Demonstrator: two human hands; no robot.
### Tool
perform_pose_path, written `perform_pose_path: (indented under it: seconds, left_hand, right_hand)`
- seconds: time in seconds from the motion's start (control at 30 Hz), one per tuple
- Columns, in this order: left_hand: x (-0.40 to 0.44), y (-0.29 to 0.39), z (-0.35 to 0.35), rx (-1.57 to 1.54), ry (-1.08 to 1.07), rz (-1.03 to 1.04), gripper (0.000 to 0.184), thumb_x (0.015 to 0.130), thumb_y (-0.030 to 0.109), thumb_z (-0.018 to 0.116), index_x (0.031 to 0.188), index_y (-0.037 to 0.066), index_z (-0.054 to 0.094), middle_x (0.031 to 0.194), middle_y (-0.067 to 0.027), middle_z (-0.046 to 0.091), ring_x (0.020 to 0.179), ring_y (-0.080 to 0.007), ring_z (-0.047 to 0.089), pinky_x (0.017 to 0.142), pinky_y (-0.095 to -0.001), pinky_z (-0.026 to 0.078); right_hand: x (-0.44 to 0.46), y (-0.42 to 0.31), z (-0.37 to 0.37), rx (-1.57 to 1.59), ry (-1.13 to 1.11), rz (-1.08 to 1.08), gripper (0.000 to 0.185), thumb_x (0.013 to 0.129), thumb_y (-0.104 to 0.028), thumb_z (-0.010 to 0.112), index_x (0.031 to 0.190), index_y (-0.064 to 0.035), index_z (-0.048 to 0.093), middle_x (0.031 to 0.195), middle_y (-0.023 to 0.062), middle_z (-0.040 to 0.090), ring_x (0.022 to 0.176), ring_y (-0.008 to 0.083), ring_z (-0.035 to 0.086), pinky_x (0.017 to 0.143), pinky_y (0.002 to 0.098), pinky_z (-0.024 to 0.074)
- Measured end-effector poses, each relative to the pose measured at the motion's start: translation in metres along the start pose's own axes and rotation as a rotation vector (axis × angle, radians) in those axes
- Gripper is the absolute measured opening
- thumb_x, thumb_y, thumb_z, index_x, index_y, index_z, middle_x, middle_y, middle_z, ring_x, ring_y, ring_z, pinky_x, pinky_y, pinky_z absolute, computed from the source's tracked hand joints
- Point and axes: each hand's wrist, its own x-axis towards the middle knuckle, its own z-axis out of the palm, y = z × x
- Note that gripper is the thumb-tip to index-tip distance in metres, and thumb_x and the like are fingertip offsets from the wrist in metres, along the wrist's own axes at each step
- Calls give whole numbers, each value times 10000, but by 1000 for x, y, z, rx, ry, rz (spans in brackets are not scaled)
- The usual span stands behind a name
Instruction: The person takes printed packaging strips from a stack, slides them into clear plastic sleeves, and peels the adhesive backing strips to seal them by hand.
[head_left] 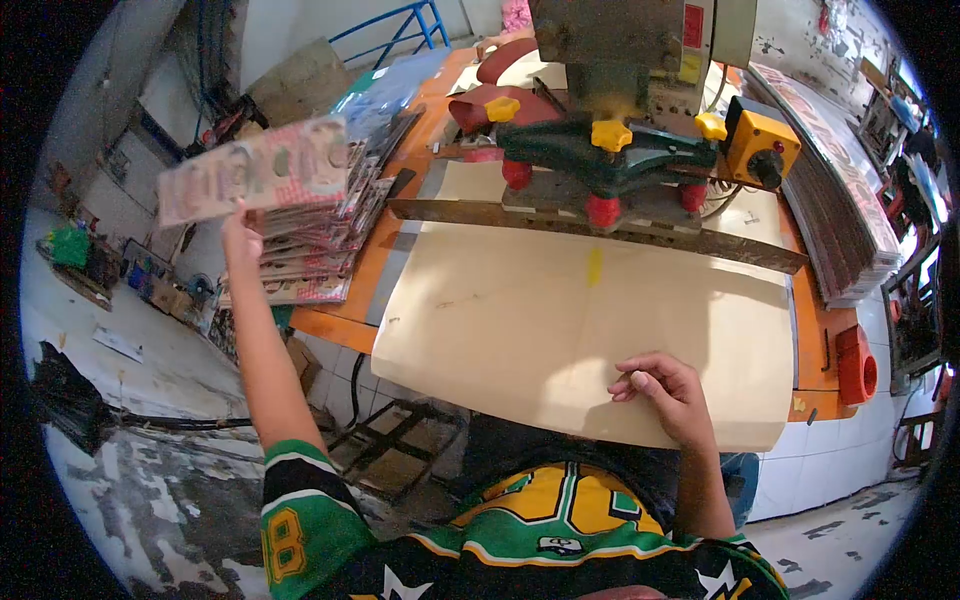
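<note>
My left hand [241, 238] is stretched out to the left, its fingers gripping the lower edge of a flat pinkish printed sheet [255, 172] with a row of pictures on it. That sheet is raised and tilted, partly in front of an uneven stack of similar printed sheets [305, 250] at the table's left edge. My right hand [662, 392] hovers over or rests on the front of a large cream board [500, 320]; which one I cannot tell. Its fingers are loosely bent, a little apart, with nothing seen in them. A yellow mark [595, 266] shows on the board.
A press-like machine [610, 150] with yellow knobs and a long metal bar [470, 212] spans the board's far side. A yellow control box [763, 145] is at its right. Beyond stand a tall stack of printed sheets [840, 210] and a red holder [856, 366].
</note>
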Motion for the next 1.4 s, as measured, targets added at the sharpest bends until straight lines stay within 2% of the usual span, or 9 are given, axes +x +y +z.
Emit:
perform_pose_path:
  seconds: [0.07,0.13,0.17,0.47,0.7,0.77,0.83,0.87,1.4]
  left_hand:
    - [31,-30,-29,67,75,-114,272,1034,187,667,1210,-11,606,991,-99,726,813,-186,713,646,-291,592]
    - [31,-37,-27,463,-16,-248,271,1040,215,663,1206,3,630,909,-92,741,713,-164,715,502,-246,536]
    - [13,-40,-13,487,193,-221,306,1039,278,670,1173,3,662,856,-75,748,645,-130,695,479,-219,495]
    - [8,-49,-20,712,280,-146,363,1005,378,717,1108,30,704,763,-26,690,594,-94,633,454,-275,360]
    - [3,-37,-9,846,261,-100,296,1021,299,696,1077,8,689,694,-46,634,553,-118,572,473,-322,360]
    - [19,-41,-16,792,249,-150,258,1030,198,651,1216,21,675,804,-66,654,553,-135,554,474,-327,384]
    - [44,-52,-44,645,5,28,553,1005,112,646,1539,158,510,1160,-101,649,579,-178,551,529,-345,505]
    - [86,-72,-89,675,-80,158,492,1044,200,620,1524,144,527,1249,-84,662,715,-196,628,634,-357,561]
    - [102,-86,-88,1195,150,154,462,1071,281,585,1509,140,546,1304,-70,662,883,-196,662,703,-351,567]
  right_hand:
    - [-2,-2,2,4,7,-4,225,1071,-114,580,1219,37,657,1020,145,743,957,209,733,862,337,593]
    - [-4,-3,2,4,19,-6,217,1068,-103,582,1208,43,661,1021,142,739,958,210,734,861,337,597]
    - [-5,-3,2,-15,11,-5,211,1065,-95,584,1198,49,664,1027,141,735,958,211,734,861,337,599]
    - [-3,-4,3,-16,5,26,216,1067,-102,586,1185,55,674,1012,134,740,961,207,732,870,335,601]
    - [-3,-5,4,-4,17,47,244,1068,-126,594,1196,63,680,1026,150,752,970,211,737,887,332,598]
    - [-2,-8,5,-18,12,68,248,1070,-130,592,1199,62,681,1031,150,756,968,202,738,888,329,598]
    - [-4,-12,3,-66,-9,63,256,1075,-141,585,1203,59,682,1033,145,764,961,183,741,888,321,597]
    - [-4,-12,3,-104,-17,38,259,1078,-146,581,1203,56,682,1031,140,767,957,173,742,887,317,596]
    - [-35,-49,-26,-265,-52,-137,245,1080,-179,582,1181,14,694,937,103,767,886,172,750,824,323,594]
